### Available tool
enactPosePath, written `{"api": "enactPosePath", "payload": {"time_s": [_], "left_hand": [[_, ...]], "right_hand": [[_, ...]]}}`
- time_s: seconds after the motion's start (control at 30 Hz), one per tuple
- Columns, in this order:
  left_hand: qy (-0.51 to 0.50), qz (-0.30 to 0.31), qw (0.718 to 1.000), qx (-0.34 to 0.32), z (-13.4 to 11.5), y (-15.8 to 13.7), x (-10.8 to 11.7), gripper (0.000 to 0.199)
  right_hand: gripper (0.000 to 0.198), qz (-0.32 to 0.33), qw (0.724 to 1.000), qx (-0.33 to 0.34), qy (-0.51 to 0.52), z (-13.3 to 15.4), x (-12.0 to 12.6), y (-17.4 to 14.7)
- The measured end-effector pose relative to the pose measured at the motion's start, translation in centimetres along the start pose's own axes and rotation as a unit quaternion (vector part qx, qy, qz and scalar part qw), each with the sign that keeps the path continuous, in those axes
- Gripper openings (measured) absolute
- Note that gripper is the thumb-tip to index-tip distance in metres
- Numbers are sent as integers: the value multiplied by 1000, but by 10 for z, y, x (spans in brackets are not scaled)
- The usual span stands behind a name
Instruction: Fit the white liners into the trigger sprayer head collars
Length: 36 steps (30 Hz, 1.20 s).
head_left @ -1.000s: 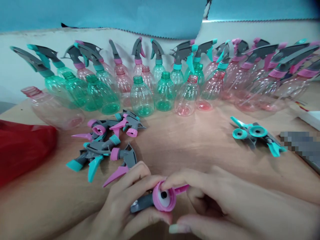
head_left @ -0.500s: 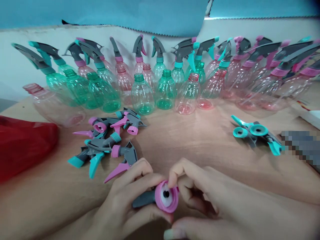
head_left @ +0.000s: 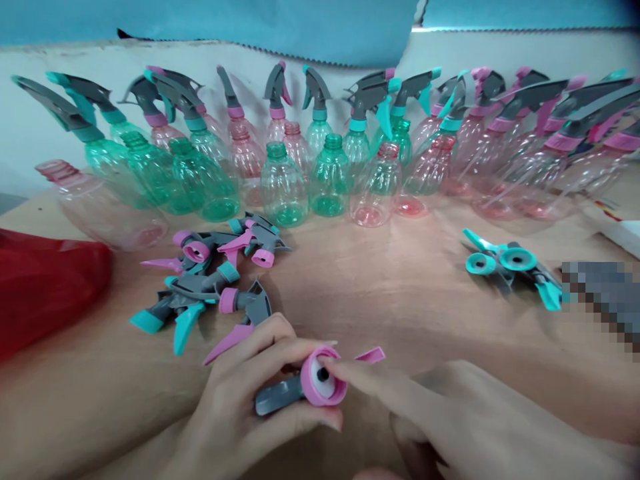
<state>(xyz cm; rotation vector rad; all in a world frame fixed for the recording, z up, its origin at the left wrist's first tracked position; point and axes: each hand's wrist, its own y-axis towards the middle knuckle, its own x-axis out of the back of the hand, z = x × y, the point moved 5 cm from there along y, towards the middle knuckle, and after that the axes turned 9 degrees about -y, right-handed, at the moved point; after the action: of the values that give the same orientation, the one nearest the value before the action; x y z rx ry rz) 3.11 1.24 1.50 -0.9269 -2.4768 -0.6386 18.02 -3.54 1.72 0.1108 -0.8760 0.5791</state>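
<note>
At the left edge lies a glossy red plastic sheet or bag [head_left: 50, 287]. Next to it a clear pink plastic bottle [head_left: 103, 207] with an open threaded neck appears tilted (the wide lens may bend it). To the right of it, clear green plastic bottles [head_left: 284, 190] with open necks stand on the pale wood-toned table [head_left: 365, 287], and behind them runs a row of bottles fitted with trigger tops. Nearer the person, a loose heap of grey plastic spray heads with pink or teal collars and triggers [head_left: 200, 287] lies left of centre.

Just in front of the heap, the left hand [head_left: 255, 400] pinches a grey plastic spray head with a pink screw collar [head_left: 308, 381], its grip closed with fingers above the collar and thumb below. This spray head is up off the table, its collar opening turned toward the person, showing a white disc [head_left: 320, 391] with a dark hole. The right hand [head_left: 450, 413] has its grip spread, thumb low and apart, the straight index fingertip reaching inside the collar; whether it presses the disc cannot be told.

Farther right lie a few teal-and-grey plastic spray heads [head_left: 517, 260], collars facing the person. Beside them is a flat dark grey object [head_left: 605, 293], blurred by pixels.
</note>
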Motion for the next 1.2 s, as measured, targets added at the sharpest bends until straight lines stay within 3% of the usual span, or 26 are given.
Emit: {"api": "enactPosePath", "payload": {"time_s": [0.27,0.47,0.6,0.73,1.0,1.2], "left_hand": [[41,2,999,-36,-3,-3,0,35],[38,26,998,-42,-3,0,-1,37],[26,34,999,-31,-3,1,-1,34],[25,36,999,-25,-3,1,-1,33],[24,41,998,-31,-1,3,-3,29],[32,28,997,-60,-5,3,-5,23]], "right_hand": [[41,16,999,-21,46,0,18,6],[39,92,989,-88,73,0,18,3],[27,21,993,-67,97,3,19,4],[31,-31,992,-45,113,2,16,8],[44,24,982,-129,134,-2,4,5],[40,40,971,-161,170,-5,-3,2]]}}
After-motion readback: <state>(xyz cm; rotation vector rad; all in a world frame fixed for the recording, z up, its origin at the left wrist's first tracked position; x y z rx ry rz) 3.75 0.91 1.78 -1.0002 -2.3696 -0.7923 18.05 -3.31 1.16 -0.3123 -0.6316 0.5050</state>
